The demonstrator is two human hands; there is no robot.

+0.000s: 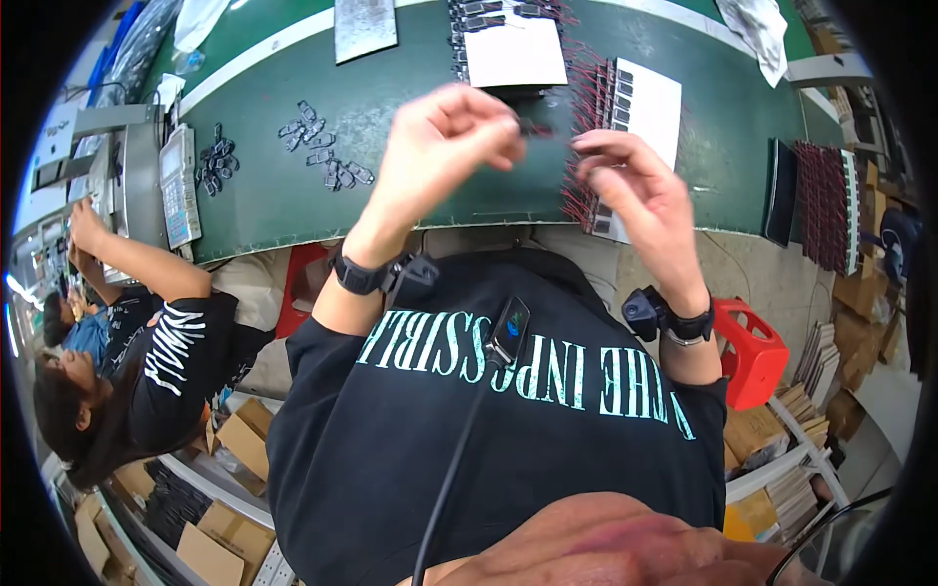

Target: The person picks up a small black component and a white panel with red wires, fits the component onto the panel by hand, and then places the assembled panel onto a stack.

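Both hands are raised above the green surface [293, 195], close together near the middle of the view. The left hand [445, 146] has its fingers curled in, thumb and fingertips pinched on a small dark part [535, 127] that sits at about 3 o'clock from it; the grip is closed on that part. The right hand [640, 190], at about 4 o'clock from the part, has its fingers bent and its fingertips just beside the part's thin red wires [565, 137], though whether its grip actually pinches them I cannot tell, since the motion blurs them. Behind the hands, at 12 o'clock, a white sheet [515, 54] lies on the surface with a row of dark parts along its left edge. At about 1 o'clock from the right hand, a second white sheet [653, 103] carries more dark parts with red wires hanging from them. Well apart, toward 9 o'clock from the left hand, a loose scatter of small dark pieces [322, 151] lies on the surface, and a grey metal plate [365, 27] lies at 11 o'clock. A red stool [750, 354] stands at 5 o'clock from the right hand. At the far left, another person in a black printed sleeve [171, 361] works at a machine [179, 186].
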